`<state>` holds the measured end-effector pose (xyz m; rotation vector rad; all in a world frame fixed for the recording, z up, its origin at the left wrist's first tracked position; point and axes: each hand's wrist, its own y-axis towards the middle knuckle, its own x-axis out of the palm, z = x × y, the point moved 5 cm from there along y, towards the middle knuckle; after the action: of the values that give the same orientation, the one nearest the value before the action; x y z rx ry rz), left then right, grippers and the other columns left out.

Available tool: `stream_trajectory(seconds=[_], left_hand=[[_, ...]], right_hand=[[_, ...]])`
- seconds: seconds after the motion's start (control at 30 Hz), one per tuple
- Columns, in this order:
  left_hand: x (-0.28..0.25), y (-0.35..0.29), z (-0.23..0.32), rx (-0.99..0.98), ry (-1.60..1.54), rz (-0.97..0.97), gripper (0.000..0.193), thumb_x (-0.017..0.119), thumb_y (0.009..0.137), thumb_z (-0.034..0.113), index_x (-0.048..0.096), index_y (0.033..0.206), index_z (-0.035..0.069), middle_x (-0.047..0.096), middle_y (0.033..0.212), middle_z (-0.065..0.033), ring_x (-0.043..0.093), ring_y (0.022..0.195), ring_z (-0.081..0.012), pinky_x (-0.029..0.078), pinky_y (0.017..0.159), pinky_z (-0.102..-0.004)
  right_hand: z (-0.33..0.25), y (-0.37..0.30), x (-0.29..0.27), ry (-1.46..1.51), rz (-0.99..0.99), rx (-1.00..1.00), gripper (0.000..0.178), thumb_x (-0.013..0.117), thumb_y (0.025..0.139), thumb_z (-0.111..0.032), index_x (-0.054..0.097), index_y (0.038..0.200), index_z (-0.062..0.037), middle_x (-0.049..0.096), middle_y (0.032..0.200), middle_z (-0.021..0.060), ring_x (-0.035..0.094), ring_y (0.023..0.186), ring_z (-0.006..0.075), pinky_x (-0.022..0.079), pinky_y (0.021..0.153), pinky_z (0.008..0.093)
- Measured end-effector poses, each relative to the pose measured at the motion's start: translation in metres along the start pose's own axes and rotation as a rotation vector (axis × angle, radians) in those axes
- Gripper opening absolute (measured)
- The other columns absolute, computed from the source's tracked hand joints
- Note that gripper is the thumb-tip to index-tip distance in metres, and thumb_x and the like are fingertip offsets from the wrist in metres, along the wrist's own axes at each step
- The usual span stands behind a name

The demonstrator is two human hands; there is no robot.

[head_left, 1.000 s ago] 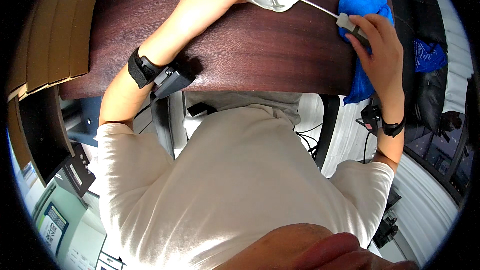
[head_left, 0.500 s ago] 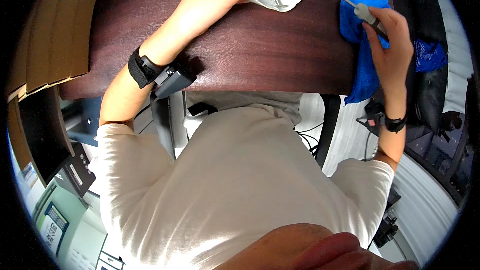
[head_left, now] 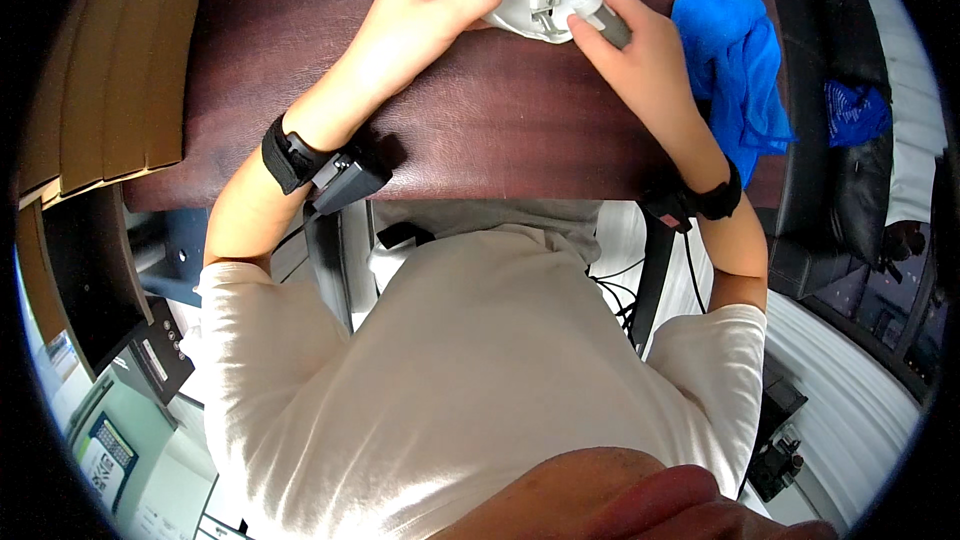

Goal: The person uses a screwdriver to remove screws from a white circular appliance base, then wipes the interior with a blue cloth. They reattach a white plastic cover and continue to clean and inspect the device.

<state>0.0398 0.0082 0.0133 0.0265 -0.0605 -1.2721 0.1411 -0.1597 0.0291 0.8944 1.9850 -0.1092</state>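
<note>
At the top of the view is a white round, shallow plastic shell (head_left: 510, 5), its upper part cut off by the frame. A small metal bracket (head_left: 545, 2) is fixed inside it near the lower rim. My left hand (head_left: 430, 15) grips the shell's left edge, thumb on the inner side and the other fingers hidden behind it. In my right hand (head_left: 645, 55) is a screwdriver (head_left: 606, 24), held by its grey handle. Its long thin shaft points up and left across the shell, with the tip outside the frame.
A blue cloth (head_left: 735, 60) lies at the right of the dark brown wooden table (head_left: 480, 130). Corrugated cardboard (head_left: 120, 50) stands along the left side. Beyond the right edge is a black seat (head_left: 855, 60) with a blue packet (head_left: 857, 112) on it.
My right hand has moved left from over the blue cloth, bringing the screwdriver across the shell. The cloth looks reshaped. My left hand keeps its hold, and the shell sits slightly lower and further left.
</note>
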Motion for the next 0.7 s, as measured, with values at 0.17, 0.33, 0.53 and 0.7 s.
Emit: stream_trajectory(seconds=[0.17, 0.33, 0.53, 0.7], left_hand=[[0.001, 0.001, -0.003, -0.013, -0.071, -0.003, 0.031, 0.051, 0.085, 0.012, 0.049, 0.111, -0.004, 0.06, 0.101, -0.01, 0.06, 0.089, -0.0173, 0.051, 0.079, -0.0309], [0.003, -0.001, 0.0, -0.047, -0.056, -0.003, 0.031, 0.051, 0.086, 0.012, 0.049, 0.111, -0.004, 0.059, 0.103, -0.011, 0.06, 0.091, -0.0178, 0.051, 0.08, -0.0316], [0.003, -0.001, 0.0, -0.056, -0.069, 0.0, 0.031, 0.051, 0.086, 0.013, 0.048, 0.112, -0.004, 0.059, 0.104, -0.0111, 0.06, 0.092, -0.0177, 0.051, 0.081, -0.0317], [0.001, 0.0, -0.003, -0.056, -0.079, 0.002, 0.03, 0.051, 0.086, 0.013, 0.048, 0.111, -0.004, 0.059, 0.104, -0.0106, 0.06, 0.093, -0.0176, 0.051, 0.081, -0.0314]], right_hand=[[0.0, 0.009, 0.013, -0.018, -0.009, -0.064, 0.029, 0.064, 0.077, -0.03, 0.062, 0.092, -0.0053, 0.063, 0.074, 0.017, 0.062, 0.071, 0.0342, 0.05, 0.062, 0.0397], [-0.001, 0.014, 0.014, -0.051, -0.009, -0.05, 0.031, 0.065, 0.076, -0.032, 0.063, 0.092, -0.0054, 0.064, 0.076, 0.0166, 0.063, 0.072, 0.0341, 0.05, 0.063, 0.0392], [0.0, 0.015, 0.015, -0.065, -0.005, -0.05, 0.031, 0.065, 0.076, -0.032, 0.063, 0.092, -0.0048, 0.064, 0.076, 0.0175, 0.063, 0.072, 0.0341, 0.051, 0.063, 0.0396], [0.001, 0.016, 0.015, -0.095, 0.002, -0.053, 0.033, 0.065, 0.075, -0.032, 0.064, 0.091, -0.0034, 0.064, 0.076, 0.0185, 0.063, 0.071, 0.0339, 0.051, 0.063, 0.0394]])
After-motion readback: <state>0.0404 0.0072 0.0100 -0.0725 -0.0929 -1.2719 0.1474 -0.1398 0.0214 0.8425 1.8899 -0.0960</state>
